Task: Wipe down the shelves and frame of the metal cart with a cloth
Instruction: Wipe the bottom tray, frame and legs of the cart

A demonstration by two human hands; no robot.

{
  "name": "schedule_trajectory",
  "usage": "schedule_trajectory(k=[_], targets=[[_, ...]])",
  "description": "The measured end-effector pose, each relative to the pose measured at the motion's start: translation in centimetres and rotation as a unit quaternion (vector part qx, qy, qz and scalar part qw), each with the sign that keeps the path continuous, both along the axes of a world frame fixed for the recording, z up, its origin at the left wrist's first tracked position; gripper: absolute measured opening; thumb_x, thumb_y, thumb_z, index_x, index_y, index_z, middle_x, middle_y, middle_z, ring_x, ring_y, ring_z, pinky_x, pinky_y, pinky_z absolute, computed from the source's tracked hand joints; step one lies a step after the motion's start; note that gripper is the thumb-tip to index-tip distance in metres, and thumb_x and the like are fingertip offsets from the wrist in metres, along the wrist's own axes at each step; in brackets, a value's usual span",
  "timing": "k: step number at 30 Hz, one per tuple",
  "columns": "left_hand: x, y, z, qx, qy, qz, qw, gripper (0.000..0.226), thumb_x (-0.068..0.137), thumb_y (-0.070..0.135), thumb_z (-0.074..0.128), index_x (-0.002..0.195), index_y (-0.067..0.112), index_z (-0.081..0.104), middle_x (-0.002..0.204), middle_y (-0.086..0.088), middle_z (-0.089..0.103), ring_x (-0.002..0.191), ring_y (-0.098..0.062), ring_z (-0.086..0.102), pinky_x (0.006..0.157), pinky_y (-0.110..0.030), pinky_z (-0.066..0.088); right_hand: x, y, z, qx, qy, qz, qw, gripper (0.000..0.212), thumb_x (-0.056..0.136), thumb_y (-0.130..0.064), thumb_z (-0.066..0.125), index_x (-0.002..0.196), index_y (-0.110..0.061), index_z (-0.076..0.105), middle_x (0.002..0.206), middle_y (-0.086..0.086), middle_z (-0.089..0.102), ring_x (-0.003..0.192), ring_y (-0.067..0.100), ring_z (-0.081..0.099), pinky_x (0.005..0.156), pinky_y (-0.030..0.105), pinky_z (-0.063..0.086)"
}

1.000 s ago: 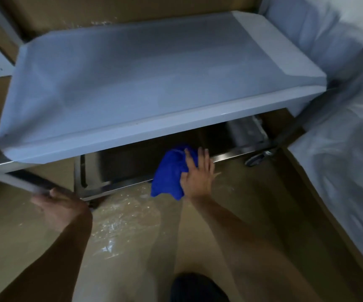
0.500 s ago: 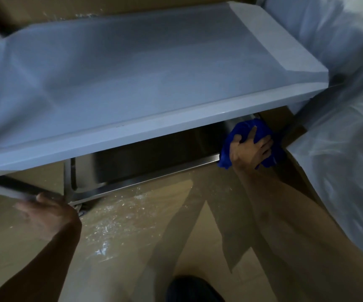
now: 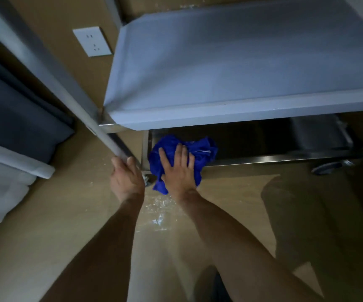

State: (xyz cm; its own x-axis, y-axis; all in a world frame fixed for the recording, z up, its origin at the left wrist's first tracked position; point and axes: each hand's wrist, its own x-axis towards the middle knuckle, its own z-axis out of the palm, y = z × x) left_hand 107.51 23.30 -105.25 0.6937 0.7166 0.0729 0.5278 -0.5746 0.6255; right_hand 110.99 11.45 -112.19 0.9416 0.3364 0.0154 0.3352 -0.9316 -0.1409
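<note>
While the left hand (image 3: 126,178) grips the cart's slanted frame bar (image 3: 108,139) at centre left of the frame, the right hand (image 3: 179,168), fingers straight, presses the blue cloth (image 3: 200,149) flat on the near-left corner of the bottom shelf (image 3: 274,159) at frame centre. Judged from this, wiping is at the lowest level; the covered top shelf (image 3: 230,68) shows no trace either way, and how much remains cannot be told.
</note>
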Motion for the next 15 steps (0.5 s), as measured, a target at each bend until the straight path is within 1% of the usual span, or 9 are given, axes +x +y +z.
schedule_trajectory(k=[2, 4, 7, 9, 11, 13, 14, 15], targets=[[0.2, 0.1, 0.0, -0.009, 0.017, -0.001, 1.0, 0.024, 0.103, 0.034, 0.036, 0.099, 0.01, 0.04, 0.084, -0.016, 0.061, 0.077, -0.037, 0.061, 0.067, -0.04, 0.047, -0.1, 4.3, 0.4, -0.009, 0.021, 0.02, 1.0, 0.087, 0.097, -0.047, 0.049, 0.156, -0.025, -0.01, 0.158, 0.034, 0.007, 0.147, 0.047, 0.009, 0.116, 0.059, 0.011], [0.2, -0.2, 0.6, -0.03, 0.018, 0.007, 0.999, 0.022, 0.103, 0.035, 0.034, 0.099, 0.014, 0.038, 0.084, -0.01, 0.06, 0.076, -0.032, 0.062, 0.069, -0.04, 0.05, -0.4, 6.8, 0.4, 0.004, 0.029, 0.007, 1.0, 0.085, 0.098, -0.049, 0.044, 0.156, -0.024, -0.013, 0.158, 0.034, 0.008, 0.147, 0.047, 0.009, 0.116, 0.059, 0.011], [0.9, -0.7, 0.5, -0.04, 0.042, 0.066, 0.996, 0.023, 0.104, 0.04, 0.03, 0.1, 0.018, 0.034, 0.089, -0.009, 0.058, 0.08, -0.029, 0.058, 0.072, -0.04, 0.046, -0.5, 6.6, 0.0, 0.025, 0.04, 0.022, 0.999, 0.08, 0.098, -0.05, 0.044, 0.156, -0.027, -0.007, 0.158, 0.032, 0.012, 0.147, 0.045, 0.012, 0.117, 0.057, 0.013], [1.4, -1.3, 0.0, -0.038, 0.036, 0.102, 0.993, 0.024, 0.103, 0.044, 0.027, 0.101, 0.021, 0.032, 0.096, -0.011, 0.061, 0.086, -0.031, 0.06, 0.076, -0.042, 0.047, -0.4, 4.6, -0.3, 0.032, 0.025, 0.046, 0.998, 0.083, 0.095, -0.043, 0.054, 0.156, -0.031, -0.001, 0.159, 0.027, 0.016, 0.148, 0.042, 0.015, 0.118, 0.053, 0.014], [1.9, -2.0, -0.7, -0.037, 0.029, 0.127, 0.991, 0.023, 0.102, 0.045, 0.027, 0.101, 0.022, 0.031, 0.102, -0.013, 0.063, 0.092, -0.034, 0.062, 0.082, -0.048, 0.05, -0.5, 1.3, 0.0, 0.046, 0.014, 0.045, 0.998, 0.096, 0.088, -0.029, 0.067, 0.156, -0.034, 0.0, 0.161, 0.022, 0.014, 0.149, 0.039, 0.014, 0.12, 0.05, 0.012], [1.9, -2.3, -1.4, -0.036, 0.026, 0.127, 0.991, 0.024, 0.102, 0.045, 0.028, 0.107, 0.022, 0.035, 0.106, -0.012, 0.062, 0.094, -0.035, 0.062, 0.084, -0.051, 0.05, -0.9, -3.2, 0.1, 0.05, 0.019, 0.019, 0.998, 0.106, 0.084, -0.02, 0.07, 0.157, -0.037, -0.006, 0.164, 0.017, 0.004, 0.151, 0.036, 0.004, 0.121, 0.049, 0.002], [1.8, -2.5, -1.0, -0.038, 0.023, 0.131, 0.99, 0.025, 0.101, 0.045, 0.027, 0.109, 0.023, 0.036, 0.106, -0.011, 0.061, 0.094, -0.034, 0.062, 0.085, -0.052, 0.051, -1.1, -5.8, 0.1, 0.047, 0.013, -0.009, 0.999, 0.108, 0.083, -0.017, 0.071, 0.157, -0.038, -0.005, 0.165, 0.016, 0.003, 0.152, 0.035, 0.003, 0.121, 0.049, 0.002], [1.7, -2.7, -1.0, -0.029, 0.024, 0.128, 0.991, 0.026, 0.101, 0.047, 0.026, 0.11, 0.024, 0.036, 0.105, -0.009, 0.061, 0.092, -0.034, 0.062, 0.084, -0.053, 0.051, -1.3, -8.6, 0.3, 0.046, 0.001, -0.049, 0.998, 0.109, 0.081, -0.016, 0.072, 0.157, -0.038, -0.003, 0.165, 0.015, 0.005, 0.151, 0.035, 0.005, 0.12, 0.05, 0.006]])
